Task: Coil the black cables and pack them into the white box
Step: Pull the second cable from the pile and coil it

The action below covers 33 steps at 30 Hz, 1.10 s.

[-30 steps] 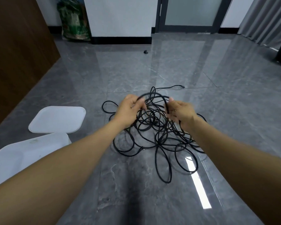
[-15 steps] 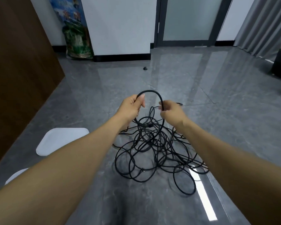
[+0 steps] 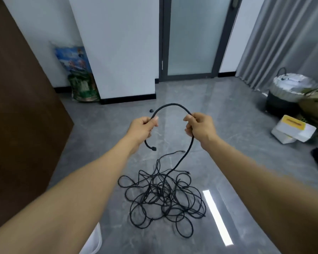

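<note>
A: What are the fingers doing?

B: The left hand (image 3: 142,128) has its fingers curled, the thumb (image 3: 155,119) pinching the thick black cable (image 3: 173,105) near its free end. The plug end (image 3: 153,148) hangs just below that fist. The right hand (image 3: 199,129) is closed round the same cable a little further along, fingers wrapped.

A: Why hold it in two places?

B: The stretch between the hands arches upward, which looks like the first loop of a coil. Keeping the plug end fixed in the left hand probably gives a starting point, while the right hand can feed more length.

A: And the rest of it?

B: Below the right hand the cable drops down into the tangled pile of black cables (image 3: 163,198) on the grey floor (image 3: 92,162), near the person, between the forearms. Several thinner cables seem mixed in; how many, one cannot tell.

A: Where is the white box?

B: Only a white edge (image 3: 96,239) shows at the near left, beside the left forearm. It is likely the box, though too little shows to be sure. Nothing looks coiled or packed yet, so the task seems barely begun.
</note>
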Tool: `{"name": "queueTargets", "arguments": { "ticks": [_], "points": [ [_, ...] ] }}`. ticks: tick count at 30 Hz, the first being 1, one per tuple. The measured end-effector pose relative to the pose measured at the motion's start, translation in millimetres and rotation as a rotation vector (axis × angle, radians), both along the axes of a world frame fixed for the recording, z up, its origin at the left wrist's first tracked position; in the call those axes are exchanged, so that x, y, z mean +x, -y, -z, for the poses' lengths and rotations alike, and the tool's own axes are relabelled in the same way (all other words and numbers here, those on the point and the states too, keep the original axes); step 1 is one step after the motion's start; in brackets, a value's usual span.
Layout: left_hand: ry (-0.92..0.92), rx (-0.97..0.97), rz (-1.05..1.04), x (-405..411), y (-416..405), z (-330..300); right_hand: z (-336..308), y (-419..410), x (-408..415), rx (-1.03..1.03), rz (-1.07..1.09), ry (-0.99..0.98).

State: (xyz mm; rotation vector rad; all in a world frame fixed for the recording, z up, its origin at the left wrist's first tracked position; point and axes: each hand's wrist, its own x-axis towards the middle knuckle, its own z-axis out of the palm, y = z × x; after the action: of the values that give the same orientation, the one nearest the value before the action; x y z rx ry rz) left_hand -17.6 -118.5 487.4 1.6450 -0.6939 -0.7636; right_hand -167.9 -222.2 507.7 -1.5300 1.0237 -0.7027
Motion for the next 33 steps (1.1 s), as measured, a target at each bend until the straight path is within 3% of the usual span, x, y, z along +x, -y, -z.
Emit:
{"name": "queueTargets", "arguments": {
  "ticks": [6, 12, 14, 17, 19, 21, 24, 27, 30, 33],
  "points": [
    [-0.017, -0.022, 0.031, -13, 8, -157, -176, 29, -25, -0.017, 0.177, 0.023],
    [-0.044, -0.144, 0.062, -32, 22, -304, -307, 57, -42, -0.262, 0.198, -0.153],
    [-0.07, -0.213, 0.05, -40, 26, -342, -335, 64, -48, -0.362, 0.133, -0.303],
    [-0.046, -0.308, 0.032, -54, 31, -388, -365, 63, -58, -0.563, -0.133, -0.767],
    [0.036, -0.323, 0.058, -66, 34, -411, -383, 50, -65, -0.734, -0.31, -1.018],
    [0.209, -0.281, 0.119, -77, 37, -429, -398, 38, -70, -0.918, -0.455, -1.132],
    [0.544, -0.139, 0.231, -90, 40, -444, -423, 24, -70, -1.05, -0.614, -1.052],
    [0.75, -0.066, 0.316, -96, 42, -450, -449, 17, -73, -1.069, -0.577, -0.682],
    [0.654, -0.069, 0.357, -95, 41, -465, -473, 10, -84, -1.007, -0.36, -0.412],
    [0.51, -0.077, 0.508, -90, 36, -482, -489, 4, -87, -0.903, -0.214, -0.358]
  ]
}}
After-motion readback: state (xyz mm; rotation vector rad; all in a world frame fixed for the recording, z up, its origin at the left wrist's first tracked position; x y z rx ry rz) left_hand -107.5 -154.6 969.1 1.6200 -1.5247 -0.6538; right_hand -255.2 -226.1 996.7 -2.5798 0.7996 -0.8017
